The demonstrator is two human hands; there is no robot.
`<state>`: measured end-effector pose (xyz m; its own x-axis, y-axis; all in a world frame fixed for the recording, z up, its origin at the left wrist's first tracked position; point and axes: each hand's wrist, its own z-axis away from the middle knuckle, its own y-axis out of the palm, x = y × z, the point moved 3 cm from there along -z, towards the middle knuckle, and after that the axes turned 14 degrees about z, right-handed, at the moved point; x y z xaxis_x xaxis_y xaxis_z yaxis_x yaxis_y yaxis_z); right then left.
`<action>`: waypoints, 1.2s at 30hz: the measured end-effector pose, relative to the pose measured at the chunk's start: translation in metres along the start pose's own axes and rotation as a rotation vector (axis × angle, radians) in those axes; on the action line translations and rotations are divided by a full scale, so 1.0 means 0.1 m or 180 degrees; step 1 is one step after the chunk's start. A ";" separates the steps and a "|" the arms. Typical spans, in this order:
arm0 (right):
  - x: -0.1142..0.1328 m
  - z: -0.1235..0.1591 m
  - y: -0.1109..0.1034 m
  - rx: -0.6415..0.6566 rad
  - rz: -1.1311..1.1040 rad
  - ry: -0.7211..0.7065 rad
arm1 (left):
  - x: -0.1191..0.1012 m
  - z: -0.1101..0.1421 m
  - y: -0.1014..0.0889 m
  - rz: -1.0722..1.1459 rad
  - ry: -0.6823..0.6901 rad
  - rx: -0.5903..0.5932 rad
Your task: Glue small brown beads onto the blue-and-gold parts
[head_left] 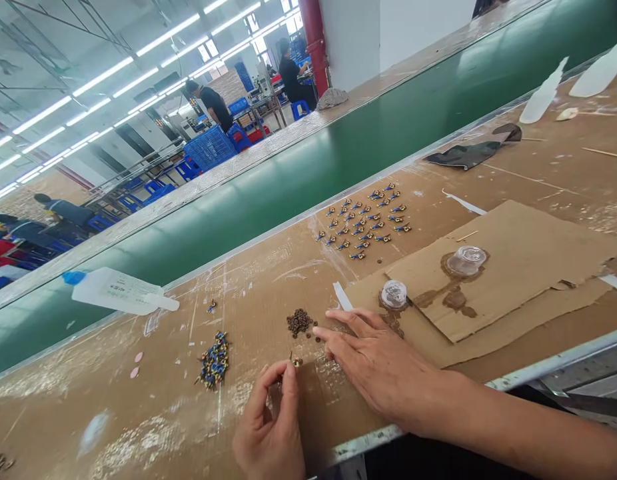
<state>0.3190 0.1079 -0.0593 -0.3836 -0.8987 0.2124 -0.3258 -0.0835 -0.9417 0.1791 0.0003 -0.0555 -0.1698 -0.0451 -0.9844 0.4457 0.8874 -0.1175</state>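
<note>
My left hand [272, 420] is closed, thumb and forefinger pinching a small figure [297, 362] whose details are mostly hidden. My right hand [371, 363] is open, its fingers stretched over the cardboard with the fingertips by a few loose discs. Just beyond them lies a heap of small brown discs [299, 321]. Left of my left hand is a jumbled pile of small blue-and-yellow figures [214, 360], with one lone figure [211, 306] behind it. Farther off, several similar figures [361, 223] are laid out in rows.
A white bottle with a blue cap [118, 291] lies at left. Two clear small cups [394, 294] sit on wet-stained cardboard [513, 253] at right. Behind runs a green conveyor belt [288, 173]. A dark cloth [468, 152] and white bottles [544, 93] lie farther right. Several people work beyond.
</note>
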 end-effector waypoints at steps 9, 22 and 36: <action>0.05 0.02 0.05 -0.0034 0.0046 -0.0157 | 0.14 -0.03 -0.13 -0.0085 0.0044 0.0121; 0.05 0.32 -0.08 -0.0757 -0.0088 0.0031 | -0.07 0.03 0.07 -0.0622 0.0260 0.0752; 0.16 0.21 0.06 -0.0361 0.0130 -0.0193 | -0.10 0.04 0.06 -0.0535 0.0176 0.0633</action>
<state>0.3289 0.0842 -0.0672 -0.3467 -0.9251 0.1551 -0.4079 -0.0002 -0.9130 0.1869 0.0046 -0.0467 -0.3015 -0.1543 -0.9409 0.5702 0.7617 -0.3077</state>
